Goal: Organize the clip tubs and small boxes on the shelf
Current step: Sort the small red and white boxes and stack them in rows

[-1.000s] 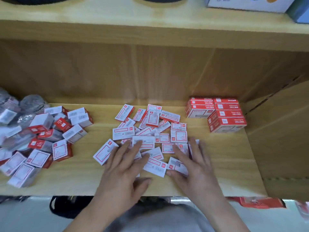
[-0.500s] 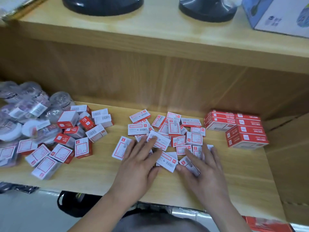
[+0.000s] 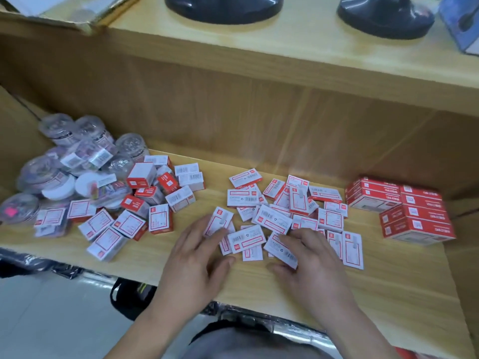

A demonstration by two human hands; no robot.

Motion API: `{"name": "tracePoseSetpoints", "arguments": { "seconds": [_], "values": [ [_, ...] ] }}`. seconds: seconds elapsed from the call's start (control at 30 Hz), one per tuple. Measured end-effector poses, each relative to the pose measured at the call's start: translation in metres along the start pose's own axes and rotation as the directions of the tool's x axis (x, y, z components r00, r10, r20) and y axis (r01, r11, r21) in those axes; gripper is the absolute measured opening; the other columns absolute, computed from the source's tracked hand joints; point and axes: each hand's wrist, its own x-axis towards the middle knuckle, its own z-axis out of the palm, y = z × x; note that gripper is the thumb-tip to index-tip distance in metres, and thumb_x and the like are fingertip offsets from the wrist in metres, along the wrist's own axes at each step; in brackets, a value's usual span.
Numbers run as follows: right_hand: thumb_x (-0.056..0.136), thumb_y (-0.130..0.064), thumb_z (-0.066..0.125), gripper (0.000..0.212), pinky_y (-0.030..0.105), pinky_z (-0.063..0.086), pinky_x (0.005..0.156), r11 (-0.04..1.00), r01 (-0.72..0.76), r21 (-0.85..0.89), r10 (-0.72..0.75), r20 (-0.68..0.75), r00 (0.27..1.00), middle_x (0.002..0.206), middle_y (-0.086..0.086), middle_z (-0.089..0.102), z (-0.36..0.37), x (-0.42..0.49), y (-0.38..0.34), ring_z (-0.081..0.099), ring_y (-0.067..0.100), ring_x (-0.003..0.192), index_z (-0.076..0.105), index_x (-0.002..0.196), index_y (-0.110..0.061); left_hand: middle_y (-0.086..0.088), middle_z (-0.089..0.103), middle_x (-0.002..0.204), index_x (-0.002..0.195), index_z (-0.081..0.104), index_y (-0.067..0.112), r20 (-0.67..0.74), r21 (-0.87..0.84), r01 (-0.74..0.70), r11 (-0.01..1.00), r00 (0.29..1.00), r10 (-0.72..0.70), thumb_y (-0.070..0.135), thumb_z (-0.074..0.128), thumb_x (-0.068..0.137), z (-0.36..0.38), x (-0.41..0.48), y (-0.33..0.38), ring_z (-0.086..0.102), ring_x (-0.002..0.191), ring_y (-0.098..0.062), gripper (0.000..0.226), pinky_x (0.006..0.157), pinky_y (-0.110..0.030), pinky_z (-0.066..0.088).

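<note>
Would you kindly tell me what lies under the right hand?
The right hand rests on one flat white-and-red box, whose left end shows; anything beneath the palm is hidden.

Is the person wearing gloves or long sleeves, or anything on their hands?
No gloves. The left hand and right hand are both bare, and I see no rings on the fingers. The left arm and right arm are bare too, with no sleeve, watch or bracelet as far as the picture shows.
</note>
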Motion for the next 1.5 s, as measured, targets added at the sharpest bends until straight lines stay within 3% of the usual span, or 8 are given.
{"name": "tracePoseSetpoints", "arguments": {
  "seconds": [0.13,0.27,0.4,0.73,0.9,1.1,1.3,1.5],
  "values": [
    [0.064,-0.030,0.091,0.050,0.041,0.054,0.075,1.000,0.007,0.009,-0.007,0.014,1.000,0.099,-0.004,0.062,-0.001,0.004,0.000,0.061,0.028,0.091,0.074,0.110,-0.022,-0.001,0.059,0.138,0.125,0.070,0.015,-0.062,0.006,-0.077,0.997,0.995,0.077,0.023,0.078,0.084,0.001,0.010,0.010,0.054,0.127,-0.025,0.042,0.102,-0.040,0.048],
    [0.070,-0.035,0.086,0.035,0.033,0.055,0.072,0.997,-0.023,0.076,0.020,0.039,0.999,0.091,-0.011,0.064,-0.013,0.010,-0.004,0.064,0.019,0.087,0.075,0.102,-0.030,0.007,0.068,0.120,0.118,0.073,0.019,0.013,0.055,-0.156,0.986,0.988,0.155,0.032,0.082,0.076,0.008,0.022,0.019,0.057,0.117,-0.024,0.044,0.099,-0.038,0.049],
    [0.086,-0.051,0.058,0.023,0.034,0.052,0.060,0.964,-0.135,0.231,0.115,0.097,0.989,0.070,-0.013,0.064,-0.032,0.014,-0.004,0.058,0.009,0.065,0.069,0.089,-0.030,0.011,0.067,0.113,0.111,0.074,0.022,0.047,0.069,-0.134,0.989,0.990,0.131,0.033,0.087,0.069,0.007,0.026,0.016,0.057,0.111,-0.021,0.045,0.091,-0.039,0.052],
    [0.090,-0.020,0.072,0.011,0.025,0.047,0.059,0.748,-0.420,0.514,0.471,0.035,0.882,0.070,-0.004,0.073,-0.079,0.008,0.039,0.066,0.017,0.065,0.074,0.079,-0.020,0.001,0.062,0.129,0.115,0.071,0.019,0.076,0.024,-0.212,0.977,0.975,0.210,0.034,0.070,0.084,0.016,0.077,0.056,0.058,0.117,-0.024,0.035,0.089,-0.037,0.054],
    [0.090,-0.020,0.071,0.013,0.012,0.038,0.051,0.750,-0.480,0.455,0.532,0.016,0.847,0.065,-0.013,0.070,-0.074,-0.004,0.069,0.062,0.003,0.061,0.074,0.077,-0.018,-0.007,0.054,0.142,0.133,0.063,0.023,0.308,0.043,-0.394,0.918,0.879,0.363,0.047,0.067,0.086,0.058,0.144,0.110,0.049,0.132,-0.030,0.053,0.108,-0.042,0.046],
    [0.087,-0.046,0.063,0.020,0.027,0.041,0.067,0.699,-0.582,0.415,0.644,-0.012,0.765,0.080,0.002,0.065,-0.046,-0.020,0.098,0.059,0.013,0.073,0.068,0.076,-0.029,-0.004,0.021,0.168,0.158,0.025,0.043,0.648,0.217,-0.510,0.832,0.713,0.268,0.073,0.046,0.092,0.100,0.184,0.125,0.021,0.153,-0.025,0.075,0.123,-0.047,0.021],
    [0.091,-0.031,0.059,0.014,0.036,0.057,0.071,0.661,-0.512,0.549,0.570,0.077,0.818,0.082,-0.011,0.075,-0.050,-0.017,0.086,0.070,0.010,0.077,0.072,0.086,-0.030,0.002,0.028,0.166,0.157,0.024,0.045,0.625,0.267,-0.515,0.814,0.736,0.260,0.082,0.007,0.078,0.090,0.172,0.110,0.026,0.152,-0.024,0.088,0.124,-0.051,0.018],
    [0.091,-0.022,0.062,0.018,0.044,0.058,0.082,0.669,-0.474,0.573,0.503,0.120,0.856,0.089,-0.017,0.076,-0.049,-0.005,0.070,0.072,0.007,0.085,0.073,0.097,-0.035,0.002,0.038,0.161,0.155,0.035,0.039,0.531,0.258,-0.429,0.866,0.812,0.244,0.075,0.024,0.088,0.072,0.163,0.089,0.031,0.149,-0.026,0.077,0.122,-0.049,0.023]
  ]
}}
